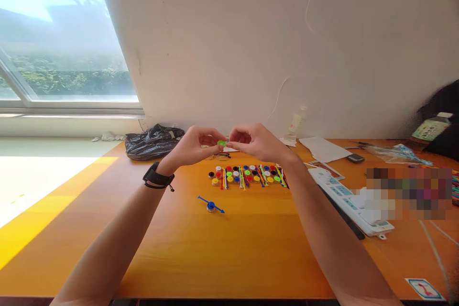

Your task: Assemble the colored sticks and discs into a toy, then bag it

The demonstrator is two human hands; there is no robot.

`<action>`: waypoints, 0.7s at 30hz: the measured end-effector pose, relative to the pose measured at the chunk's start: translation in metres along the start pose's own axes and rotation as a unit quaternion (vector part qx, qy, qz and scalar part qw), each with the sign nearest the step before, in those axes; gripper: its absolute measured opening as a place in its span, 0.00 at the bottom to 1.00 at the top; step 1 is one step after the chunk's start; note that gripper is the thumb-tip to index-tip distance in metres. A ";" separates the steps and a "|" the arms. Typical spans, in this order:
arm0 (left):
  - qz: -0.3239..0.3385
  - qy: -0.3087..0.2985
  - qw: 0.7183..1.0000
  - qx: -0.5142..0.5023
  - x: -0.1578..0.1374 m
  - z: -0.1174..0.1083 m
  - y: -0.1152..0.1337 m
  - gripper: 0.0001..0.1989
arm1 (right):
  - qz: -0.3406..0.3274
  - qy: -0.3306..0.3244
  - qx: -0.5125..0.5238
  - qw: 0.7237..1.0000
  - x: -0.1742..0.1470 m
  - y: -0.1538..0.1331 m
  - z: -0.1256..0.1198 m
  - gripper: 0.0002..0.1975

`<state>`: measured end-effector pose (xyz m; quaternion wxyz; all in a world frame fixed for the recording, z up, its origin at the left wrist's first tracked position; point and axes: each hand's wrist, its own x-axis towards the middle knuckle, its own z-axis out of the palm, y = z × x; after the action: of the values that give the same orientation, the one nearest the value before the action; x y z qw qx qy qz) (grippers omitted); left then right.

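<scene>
A small bright green plastic disc [221,143] is held up above the table between my hands. My left hand [201,146] pinches it between thumb and fingers from the left, a black band around that wrist. From the right, my right hand [253,142] has its thumb and fingertips closed at the disc's edge; whatever else sits between them is too small to make out. Nearer to me on the table lies a blue double-ended arrow [217,209] mounted on a round base [211,208]. Below my hands, rows of coloured discs [229,179] alternate with bundles of coloured arrows [244,179].
Glasses [223,156] lie behind the rows. A black plastic bag [152,142] rests at the back left. On the right are a white power strip [346,198], white paper [324,149], a small dark object [355,158] and a bottle [430,128]. The wall rises behind the table.
</scene>
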<state>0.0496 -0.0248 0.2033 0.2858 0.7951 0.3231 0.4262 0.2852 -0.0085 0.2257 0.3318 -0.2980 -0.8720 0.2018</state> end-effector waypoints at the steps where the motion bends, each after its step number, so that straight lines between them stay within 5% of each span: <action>1: 0.016 0.012 1.000 0.017 0.000 0.001 -0.002 0.11 | 0.003 -0.009 -0.001 1.000 0.000 0.000 0.000 0.15; 21: 0.163 0.099 0.957 0.220 -0.001 0.004 -0.010 0.05 | -0.034 -0.020 -0.042 0.998 0.000 0.000 0.005 0.09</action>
<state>0.0498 -0.0198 0.1938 -0.0031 0.8342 0.3013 0.4619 0.2815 -0.0094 0.2222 0.3083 -0.2778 -0.8957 0.1599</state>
